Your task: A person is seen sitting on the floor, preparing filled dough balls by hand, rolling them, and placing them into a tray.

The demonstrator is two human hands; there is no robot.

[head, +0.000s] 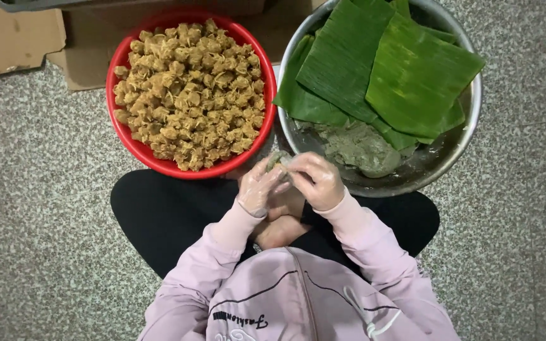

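Both hands (289,182) closed around a grey-green dough lump (279,159); red bowl (121,60) just beside.

Single head view — straight down, close over lap, floor.

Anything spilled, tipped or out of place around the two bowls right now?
Nothing stands out. The red bowl of brown lumps and the metal bowl with green leaves and greyish dough sit level on the floor. The left hand and right hand hold a small piece of dough.
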